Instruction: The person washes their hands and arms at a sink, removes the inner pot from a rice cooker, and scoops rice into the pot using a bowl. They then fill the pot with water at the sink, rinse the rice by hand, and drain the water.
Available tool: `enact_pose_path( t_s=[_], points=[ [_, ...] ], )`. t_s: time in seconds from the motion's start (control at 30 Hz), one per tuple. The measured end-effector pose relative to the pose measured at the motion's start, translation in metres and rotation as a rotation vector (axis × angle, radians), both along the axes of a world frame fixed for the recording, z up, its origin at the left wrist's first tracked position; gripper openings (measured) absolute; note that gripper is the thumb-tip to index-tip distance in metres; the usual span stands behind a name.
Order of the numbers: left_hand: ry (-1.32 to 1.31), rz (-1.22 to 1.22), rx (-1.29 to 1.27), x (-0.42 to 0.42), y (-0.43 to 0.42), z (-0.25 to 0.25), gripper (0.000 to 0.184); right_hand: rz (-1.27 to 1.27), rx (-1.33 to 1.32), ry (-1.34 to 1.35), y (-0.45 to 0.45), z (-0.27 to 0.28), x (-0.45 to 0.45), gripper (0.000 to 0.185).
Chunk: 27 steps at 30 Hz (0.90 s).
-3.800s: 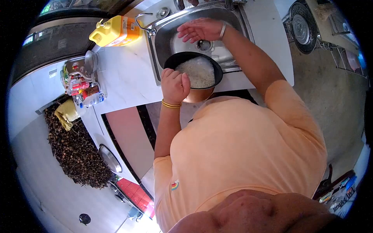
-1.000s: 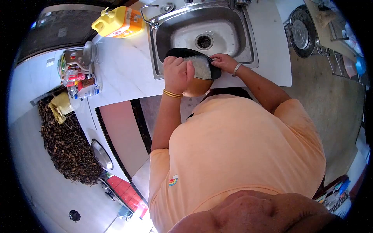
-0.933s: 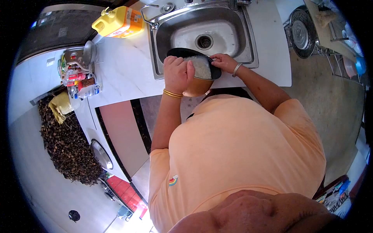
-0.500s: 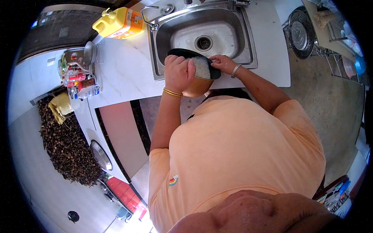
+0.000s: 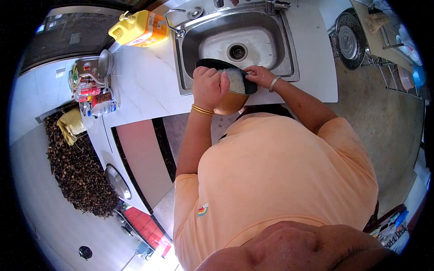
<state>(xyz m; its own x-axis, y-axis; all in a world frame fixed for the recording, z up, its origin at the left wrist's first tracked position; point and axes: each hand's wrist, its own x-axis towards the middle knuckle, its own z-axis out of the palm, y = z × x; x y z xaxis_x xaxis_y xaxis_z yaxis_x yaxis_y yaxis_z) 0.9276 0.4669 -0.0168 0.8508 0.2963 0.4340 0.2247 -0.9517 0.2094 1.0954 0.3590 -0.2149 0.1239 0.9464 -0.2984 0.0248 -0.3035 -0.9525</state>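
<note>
A rice cooker's inner pot point(image 5: 231, 103), gold outside and dark inside, is tilted at the near edge of the sink. White rice point(image 5: 237, 82) lies in it, banked against one side. My left hand point(image 5: 211, 87) is closed over the pot's left rim, thumb toward the rice. On the right, the fingers of my right hand point(image 5: 259, 76) pinch the rim; their tips are partly hidden. Beyond the pot is the steel sink point(image 5: 289, 56), with its round drain point(image 5: 237, 52) showing.
A yellow pump jug point(image 5: 140, 29) stands left of the sink on the white counter point(image 5: 149, 77). Bottles point(image 5: 97, 95) and a pan cluster farther left. A faucet point(image 5: 275, 5) is at the sink's far edge. A rack with a dark round tray point(image 5: 349, 39) stands at right.
Both hands keep the same hold on the tilted pot. Pot and hands sit very slightly lower in view, much as the whole view has shifted.
</note>
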Motion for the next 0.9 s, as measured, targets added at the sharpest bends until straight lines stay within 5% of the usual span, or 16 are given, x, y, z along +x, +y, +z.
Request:
enact_pose_path(
  t_s=[0.5,0.6,0.7,0.77,0.9],
  points=[
    [0.003,0.031,-0.019,0.001,-0.004,0.001,0.025,-0.006,-0.023,0.059,0.003,0.003,-0.001,0.045],
    [0.13,0.154,-0.015,-0.01,-0.009,0.007,0.012,0.016,-0.008,-0.035,0.006,0.0,-0.003,0.047],
    [-0.027,0.531,-0.194,-0.033,-0.011,-0.009,0.072,-0.025,-0.034,-0.056,0.01,0.003,-0.008,0.038],
    [-0.073,0.633,-0.311,-0.052,-0.005,-0.025,0.073,-0.15,0.059,0.246,0.017,0.005,-0.016,0.041],
    [-0.257,0.838,-0.699,-0.079,-0.003,-0.044,0.077,-0.11,0.059,0.333,0.027,0.027,-0.02,0.045]
  ],
)
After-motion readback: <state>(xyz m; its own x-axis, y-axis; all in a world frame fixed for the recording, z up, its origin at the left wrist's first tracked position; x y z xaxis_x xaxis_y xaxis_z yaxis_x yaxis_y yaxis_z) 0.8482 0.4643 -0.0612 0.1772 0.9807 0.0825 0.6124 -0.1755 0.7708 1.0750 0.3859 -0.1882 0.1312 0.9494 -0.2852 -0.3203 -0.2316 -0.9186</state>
